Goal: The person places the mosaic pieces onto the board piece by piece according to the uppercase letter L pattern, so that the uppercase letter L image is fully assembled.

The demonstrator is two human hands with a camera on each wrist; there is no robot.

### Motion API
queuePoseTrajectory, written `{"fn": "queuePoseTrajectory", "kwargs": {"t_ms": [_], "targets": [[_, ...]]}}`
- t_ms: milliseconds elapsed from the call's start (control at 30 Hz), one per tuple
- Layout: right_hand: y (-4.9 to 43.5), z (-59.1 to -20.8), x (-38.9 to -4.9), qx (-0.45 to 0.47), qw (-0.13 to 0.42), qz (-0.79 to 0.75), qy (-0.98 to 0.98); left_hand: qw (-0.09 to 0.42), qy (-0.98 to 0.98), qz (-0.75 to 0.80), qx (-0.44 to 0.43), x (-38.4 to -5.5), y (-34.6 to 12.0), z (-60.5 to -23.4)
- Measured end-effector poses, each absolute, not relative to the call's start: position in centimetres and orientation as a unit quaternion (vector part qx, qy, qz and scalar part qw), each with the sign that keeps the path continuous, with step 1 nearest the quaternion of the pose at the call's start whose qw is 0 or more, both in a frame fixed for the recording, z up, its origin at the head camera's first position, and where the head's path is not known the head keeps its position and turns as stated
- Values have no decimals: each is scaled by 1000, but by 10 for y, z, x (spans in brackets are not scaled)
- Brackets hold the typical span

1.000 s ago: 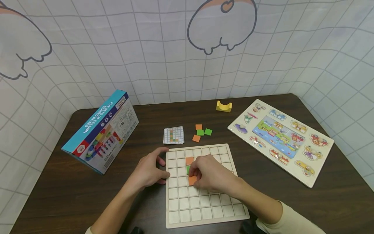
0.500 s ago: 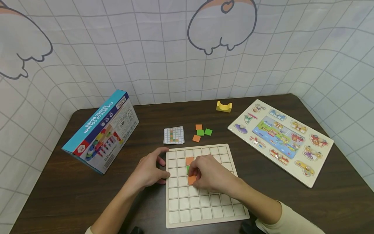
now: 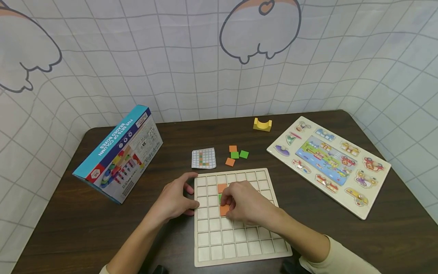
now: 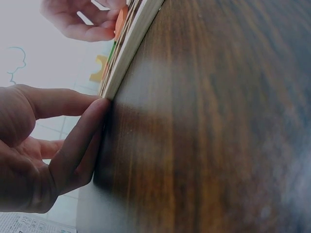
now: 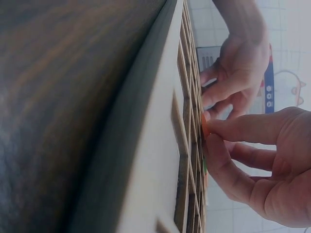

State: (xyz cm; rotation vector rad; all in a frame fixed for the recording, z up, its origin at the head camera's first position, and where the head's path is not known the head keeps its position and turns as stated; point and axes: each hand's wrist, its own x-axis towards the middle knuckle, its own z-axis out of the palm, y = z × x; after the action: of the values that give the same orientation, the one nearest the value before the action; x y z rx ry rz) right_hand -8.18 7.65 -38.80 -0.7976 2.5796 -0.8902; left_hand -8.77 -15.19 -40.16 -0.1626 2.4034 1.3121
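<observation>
Head view: I note the right hand pinching the near orange tile, which lies at its fingertips, to the hand's left, on the grid board. Being square, the piece has no long axis. Beyond it, in one column, sit the green tile and the far orange tile. The left hand, digits spread, touches the board's left edge, well apart; the right is nearer.

Left wrist view: left fingertips rest against the board's edge; the pinched piece appears slightly tilted.

Right wrist view: thumb and finger grip that piece; whether it is fully seated, I cannot tell.
</observation>
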Motion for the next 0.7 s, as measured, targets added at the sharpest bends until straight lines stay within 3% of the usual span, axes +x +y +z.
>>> {"fn": "queuePoseTrajectory", "kwargs": {"t_ms": [700], "targets": [[78,-388,-85,-278,152,-309,897,196,857,474,-57,-87,-152,-401]]}}
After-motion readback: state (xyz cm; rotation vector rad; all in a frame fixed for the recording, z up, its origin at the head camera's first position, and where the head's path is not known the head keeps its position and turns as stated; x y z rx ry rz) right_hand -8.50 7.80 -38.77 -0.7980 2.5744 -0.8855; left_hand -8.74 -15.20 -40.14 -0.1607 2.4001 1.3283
